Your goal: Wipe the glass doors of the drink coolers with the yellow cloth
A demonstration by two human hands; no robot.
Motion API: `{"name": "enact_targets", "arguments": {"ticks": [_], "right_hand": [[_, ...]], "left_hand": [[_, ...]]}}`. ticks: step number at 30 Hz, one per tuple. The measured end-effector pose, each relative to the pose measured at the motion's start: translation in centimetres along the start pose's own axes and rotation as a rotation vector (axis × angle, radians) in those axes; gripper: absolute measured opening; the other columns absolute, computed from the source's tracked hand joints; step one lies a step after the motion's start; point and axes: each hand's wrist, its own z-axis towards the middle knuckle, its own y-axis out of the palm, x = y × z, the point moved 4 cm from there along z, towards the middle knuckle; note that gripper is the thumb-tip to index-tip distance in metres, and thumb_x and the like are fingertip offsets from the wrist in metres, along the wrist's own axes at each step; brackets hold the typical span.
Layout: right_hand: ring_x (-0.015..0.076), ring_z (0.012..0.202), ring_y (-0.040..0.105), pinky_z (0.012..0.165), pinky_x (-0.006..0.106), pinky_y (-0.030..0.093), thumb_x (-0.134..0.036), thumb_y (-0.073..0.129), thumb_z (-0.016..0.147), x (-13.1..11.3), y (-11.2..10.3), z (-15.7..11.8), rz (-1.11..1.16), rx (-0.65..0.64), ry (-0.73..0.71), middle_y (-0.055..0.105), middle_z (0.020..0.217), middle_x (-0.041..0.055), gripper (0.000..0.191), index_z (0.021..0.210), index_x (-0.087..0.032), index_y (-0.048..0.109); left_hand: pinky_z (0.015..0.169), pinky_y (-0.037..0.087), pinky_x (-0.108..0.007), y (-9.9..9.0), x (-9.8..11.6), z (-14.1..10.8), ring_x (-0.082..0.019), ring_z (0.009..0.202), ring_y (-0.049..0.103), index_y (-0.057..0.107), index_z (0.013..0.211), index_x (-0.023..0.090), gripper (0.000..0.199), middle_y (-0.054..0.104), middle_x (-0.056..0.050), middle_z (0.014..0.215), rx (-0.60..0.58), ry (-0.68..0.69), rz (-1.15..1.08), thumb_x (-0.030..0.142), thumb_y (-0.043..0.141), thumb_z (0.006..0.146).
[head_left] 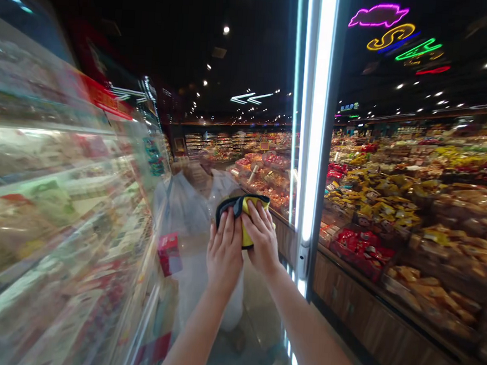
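Both of my hands are on a folded yellow cloth with dark edging (248, 200), held against the glass door (261, 311) in front of me. My left hand (226, 251) covers the cloth's lower left part, its fingers pointing up and lying close together. Beside it, my right hand (262, 238) holds the right part, fingers bent slightly over the fabric. The palms and the cloth's far side are hidden. A bright vertical light strip (320, 115) runs along the door's frame, to the right of my hands.
Blurred refrigerated shelves (56, 236) with packaged goods fill the left side. Right of the door frame, bins of wrapped snacks (375, 208) stand above a wooden base (360, 302). White plastic-like shapes (187, 212) and a red box (170, 252) show in the glass, perhaps as reflections.
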Motion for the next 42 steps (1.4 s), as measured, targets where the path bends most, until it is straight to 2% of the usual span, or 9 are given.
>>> {"name": "enact_targets", "arguments": {"ticks": [5,12,20,27,29,35,37,40,42], "right_hand": [[0.0231,0.156,0.027,0.125,0.054,0.034,-0.004,0.048,0.088,4.8,-2.6,2.8,0.022,0.043,0.059,0.044,0.161,0.0068,0.064,0.148,-0.026,0.051],[0.0277,0.156,0.028,0.120,0.059,0.040,-0.004,0.045,0.088,5.8,-2.0,-4.6,-0.009,0.062,0.150,0.046,0.159,0.0129,0.061,0.145,-0.022,0.055],[0.0251,0.156,0.027,0.126,0.053,0.032,-0.010,0.051,0.092,8.4,-3.9,2.8,0.060,0.085,0.073,0.041,0.163,0.0076,0.061,0.150,-0.025,0.050],[0.0295,0.153,0.033,0.122,0.054,0.041,-0.006,0.045,0.093,8.5,-2.8,-4.6,0.006,0.118,0.184,0.039,0.164,0.0051,0.072,0.158,-0.034,0.037],[0.0309,0.154,0.032,0.121,0.055,0.042,-0.008,0.049,0.092,8.6,-2.8,-2.9,0.016,0.131,0.146,0.036,0.166,0.0051,0.072,0.159,-0.033,0.036],[0.0280,0.156,0.027,0.127,0.047,0.032,-0.008,0.051,0.089,9.1,-4.9,8.4,0.044,0.180,0.039,0.035,0.166,0.0107,0.062,0.150,-0.017,0.050],[0.0261,0.156,0.026,0.127,0.046,0.032,-0.006,0.050,0.087,8.8,-5.3,8.4,0.047,0.133,-0.030,0.040,0.164,0.0099,0.062,0.147,-0.017,0.053],[0.0248,0.154,0.033,0.123,0.049,0.039,-0.006,0.051,0.086,8.8,-5.2,4.9,0.063,0.077,-0.106,0.046,0.160,0.0083,0.063,0.148,-0.023,0.053],[0.0250,0.153,0.035,0.122,0.051,0.042,-0.008,0.051,0.089,9.1,-5.0,3.3,0.050,0.096,-0.047,0.044,0.162,0.0085,0.066,0.152,-0.026,0.048]], "left_hand": [[0.126,0.029,-0.046,1.9,2.9,5.2,-0.024,0.154,0.033,0.036,0.158,0.012,0.062,0.042,-0.016,0.161,-0.023,0.021,-0.062,0.007,0.040,0.096],[0.127,0.028,-0.041,3.9,4.8,-0.3,-0.023,0.148,0.043,0.051,0.149,0.010,0.051,0.050,-0.014,0.156,-0.092,0.162,0.037,0.011,0.041,0.099],[0.126,0.031,-0.044,4.1,5.5,6.8,-0.023,0.152,0.036,0.043,0.154,0.010,0.057,0.045,-0.015,0.159,-0.006,0.090,0.042,0.009,0.040,0.097],[0.126,0.032,-0.040,5.7,6.6,1.7,-0.021,0.151,0.038,0.048,0.151,0.010,0.056,0.047,-0.014,0.157,-0.093,0.262,0.056,0.009,0.042,0.095],[0.126,0.032,-0.040,5.4,6.2,3.0,-0.022,0.151,0.038,0.048,0.150,0.010,0.055,0.047,-0.015,0.157,-0.068,0.279,0.060,0.008,0.042,0.095],[0.127,0.029,-0.046,2.9,4.5,12.2,-0.024,0.153,0.034,0.040,0.156,0.011,0.057,0.043,-0.017,0.160,0.042,0.193,0.022,0.010,0.041,0.098],[0.127,0.030,-0.047,2.7,4.2,12.0,-0.025,0.153,0.034,0.040,0.155,0.010,0.057,0.044,-0.017,0.159,0.056,0.175,0.032,0.010,0.042,0.098],[0.125,0.034,-0.045,3.3,4.8,9.1,-0.025,0.151,0.038,0.047,0.151,0.009,0.054,0.050,-0.017,0.155,0.055,0.240,0.072,0.008,0.041,0.097],[0.123,0.037,-0.042,3.7,5.4,8.1,-0.024,0.149,0.042,0.050,0.148,0.009,0.052,0.051,-0.016,0.155,0.041,0.309,0.087,0.009,0.042,0.097]]}}
